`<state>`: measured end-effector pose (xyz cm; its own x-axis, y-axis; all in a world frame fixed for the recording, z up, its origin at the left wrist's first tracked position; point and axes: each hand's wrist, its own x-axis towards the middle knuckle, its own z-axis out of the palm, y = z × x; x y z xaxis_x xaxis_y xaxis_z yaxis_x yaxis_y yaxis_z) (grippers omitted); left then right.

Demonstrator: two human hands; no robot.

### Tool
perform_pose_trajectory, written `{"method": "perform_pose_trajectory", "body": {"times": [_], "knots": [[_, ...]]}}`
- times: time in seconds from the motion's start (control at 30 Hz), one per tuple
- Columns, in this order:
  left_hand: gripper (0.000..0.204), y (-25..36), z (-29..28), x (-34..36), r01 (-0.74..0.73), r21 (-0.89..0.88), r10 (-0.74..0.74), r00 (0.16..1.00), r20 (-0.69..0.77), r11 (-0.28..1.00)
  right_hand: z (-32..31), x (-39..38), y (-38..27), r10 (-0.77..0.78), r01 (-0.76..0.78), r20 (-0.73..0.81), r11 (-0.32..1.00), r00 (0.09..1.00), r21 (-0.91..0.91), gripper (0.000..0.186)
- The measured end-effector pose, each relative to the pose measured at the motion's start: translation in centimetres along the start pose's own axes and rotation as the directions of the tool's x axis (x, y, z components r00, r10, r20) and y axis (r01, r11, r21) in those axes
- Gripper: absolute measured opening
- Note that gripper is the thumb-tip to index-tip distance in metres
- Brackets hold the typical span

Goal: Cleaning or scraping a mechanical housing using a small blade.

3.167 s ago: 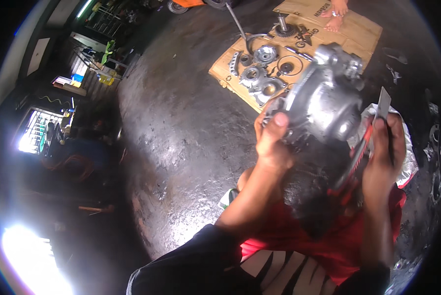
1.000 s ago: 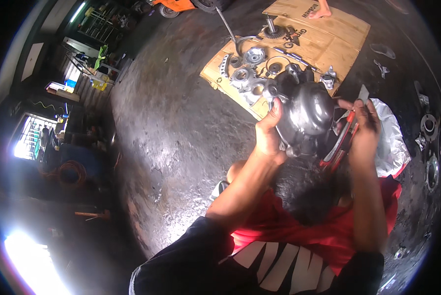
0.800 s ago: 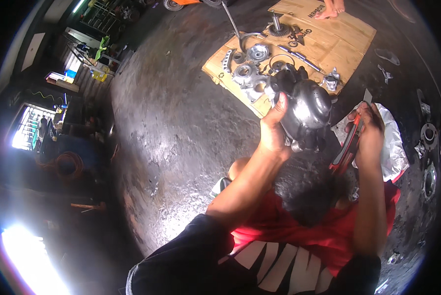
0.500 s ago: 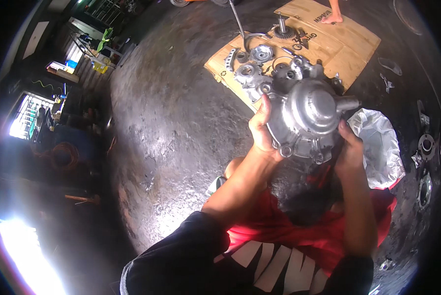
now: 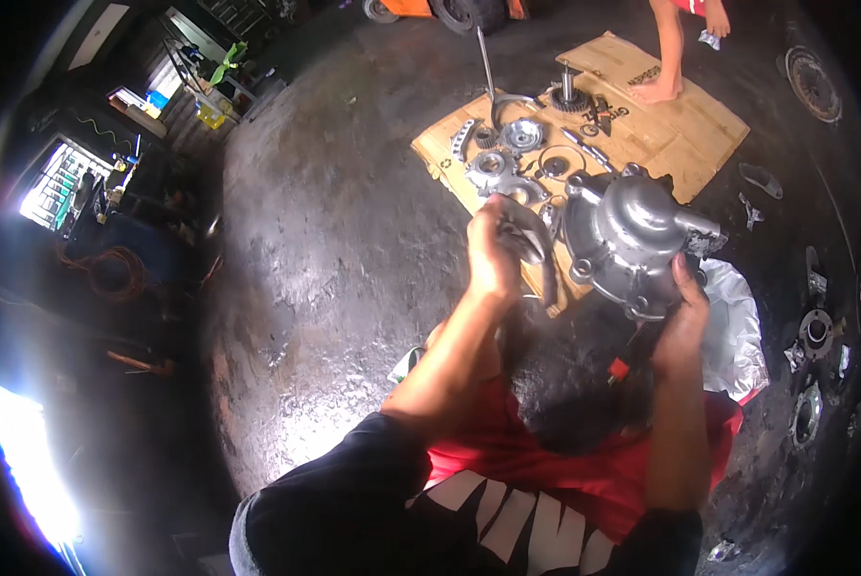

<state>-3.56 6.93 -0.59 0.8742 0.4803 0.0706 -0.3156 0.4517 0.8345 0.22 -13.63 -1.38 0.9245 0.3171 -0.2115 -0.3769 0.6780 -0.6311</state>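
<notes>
My right hand (image 5: 682, 317) grips the lower edge of a round silver metal housing (image 5: 632, 235) and holds it up above the floor. My left hand (image 5: 496, 254) is raised just left of the housing, apart from it. Its fingers are closed on a thin curved grey piece (image 5: 536, 252) that hangs down toward the housing's left rim. My red-clad lap (image 5: 545, 461) lies below both hands.
A cardboard sheet (image 5: 685, 130) on the dark oily floor carries several gears, rings and a shaft (image 5: 507, 158). Another person's bare leg and foot (image 5: 663, 72) stand on its far end. A silvery plastic sheet (image 5: 738, 326) lies at my right, with metal flanges (image 5: 814, 331) beyond it.
Both hands were on the housing half a second ago. My left hand has come off it and now holds the curved grey piece; the housing has shifted right in my right hand.
</notes>
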Motion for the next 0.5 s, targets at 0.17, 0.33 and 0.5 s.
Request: {"method": "perform_pose_trajectory", "body": {"times": [0.17,0.33,0.5], "knots": [[0.027,5.2,5.7,-0.6,-0.019,-0.264,0.147,0.867,0.476,0.964,-0.1,1.7,0.4,-0.056,0.058,-0.092,0.998,0.994,0.020,0.040],[0.012,14.5,15.8,1.3,-0.530,-0.226,0.574,0.720,0.389,0.818,-0.2,2.4,0.1,-0.065,0.081,-0.091,0.979,0.994,0.187,0.036],[0.012,19.7,24.2,-1.4,-0.748,-0.193,0.763,0.571,0.303,0.635,1.0,2.3,0.0,-0.233,0.228,0.039,0.968,0.972,0.103,0.035]]}}
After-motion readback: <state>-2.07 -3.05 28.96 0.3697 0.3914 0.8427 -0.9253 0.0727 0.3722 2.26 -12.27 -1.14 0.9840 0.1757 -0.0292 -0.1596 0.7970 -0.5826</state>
